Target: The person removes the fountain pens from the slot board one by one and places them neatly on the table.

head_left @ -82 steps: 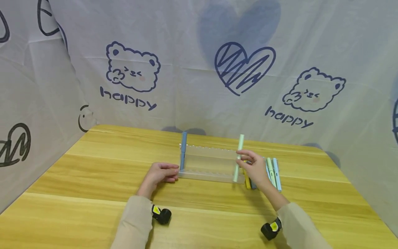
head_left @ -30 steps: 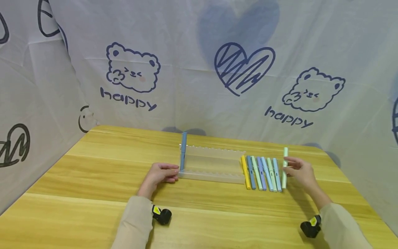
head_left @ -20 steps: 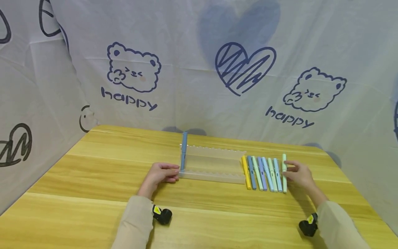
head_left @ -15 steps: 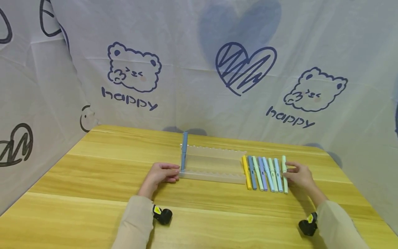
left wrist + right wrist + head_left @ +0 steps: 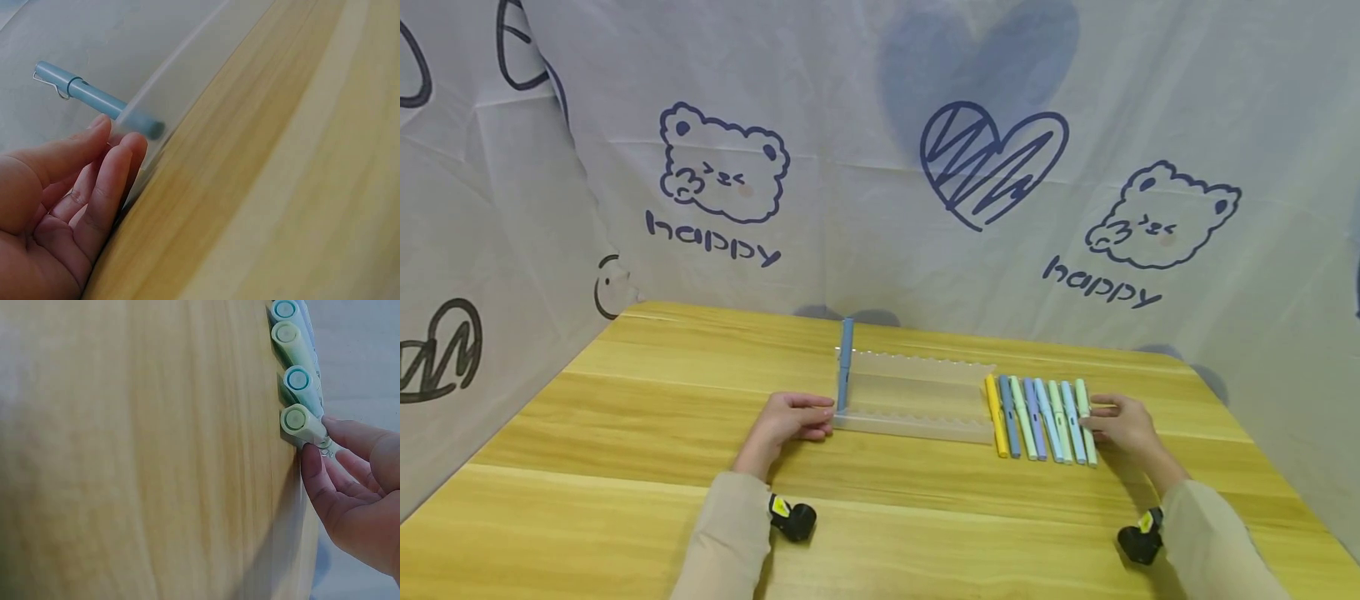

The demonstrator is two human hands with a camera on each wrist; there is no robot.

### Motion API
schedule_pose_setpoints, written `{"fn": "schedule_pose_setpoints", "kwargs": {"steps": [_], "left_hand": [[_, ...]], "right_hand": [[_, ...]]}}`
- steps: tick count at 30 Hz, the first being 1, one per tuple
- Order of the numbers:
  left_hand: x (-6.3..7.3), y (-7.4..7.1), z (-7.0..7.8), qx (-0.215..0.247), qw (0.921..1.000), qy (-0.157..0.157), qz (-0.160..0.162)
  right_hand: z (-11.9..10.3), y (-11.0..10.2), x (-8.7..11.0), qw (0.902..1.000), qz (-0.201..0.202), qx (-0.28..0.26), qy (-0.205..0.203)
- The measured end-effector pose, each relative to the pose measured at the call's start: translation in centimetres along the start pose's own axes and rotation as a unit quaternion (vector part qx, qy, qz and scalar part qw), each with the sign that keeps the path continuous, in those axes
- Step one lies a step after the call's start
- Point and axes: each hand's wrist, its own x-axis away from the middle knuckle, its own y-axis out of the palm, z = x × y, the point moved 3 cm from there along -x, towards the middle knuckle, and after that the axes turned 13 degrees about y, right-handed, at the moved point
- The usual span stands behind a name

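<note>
My left hand [image 5: 792, 418] pinches the left end of a clear plastic pen rack [image 5: 917, 428], with thumb and fingertips at its corner in the left wrist view. A blue pen [image 5: 846, 367] with a metal clip leans across the rack's leftmost notches. Over on the right, my right hand [image 5: 1123, 423] holds a pale green pen [image 5: 1086, 425] between thumb and fingers. That pen lies at the right end of a row of pens, alongside a light blue pen [image 5: 1072, 425]. Seen from the right wrist, its round end [image 5: 295, 419] points toward the camera.
Several more pens lie side by side right of the rack, from a yellow pen [image 5: 996, 417] through a purple pen [image 5: 1032, 421]. All rest on the wooden table [image 5: 925, 533]. A printed cloth [image 5: 850, 167] hangs behind the table's far edge.
The right hand has carried the pale green pen from the rack's right end to the right end of the row and lowered it beside the others. The left hand stays at the rack.
</note>
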Motion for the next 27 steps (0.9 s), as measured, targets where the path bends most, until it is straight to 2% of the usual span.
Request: {"fn": "schedule_pose_setpoints", "kwargs": {"steps": [5, 13, 27], "left_hand": [[0.00, -0.01, 0.01, 0.007, 0.9999, 0.009, -0.007], [0.01, -0.03, -0.04, 0.005, 1.0000, 0.001, -0.002], [-0.05, -0.09, -0.13, 0.007, 0.9999, 0.006, -0.008]], "right_hand": [[0.03, 0.09, -0.03, 1.0000, 0.003, -0.003, 0.004], [0.49, 0.22, -0.38, 0.9996, 0.004, -0.024, 0.017], [0.29, 0.07, -0.20, 0.9988, 0.007, -0.041, 0.025]]}}
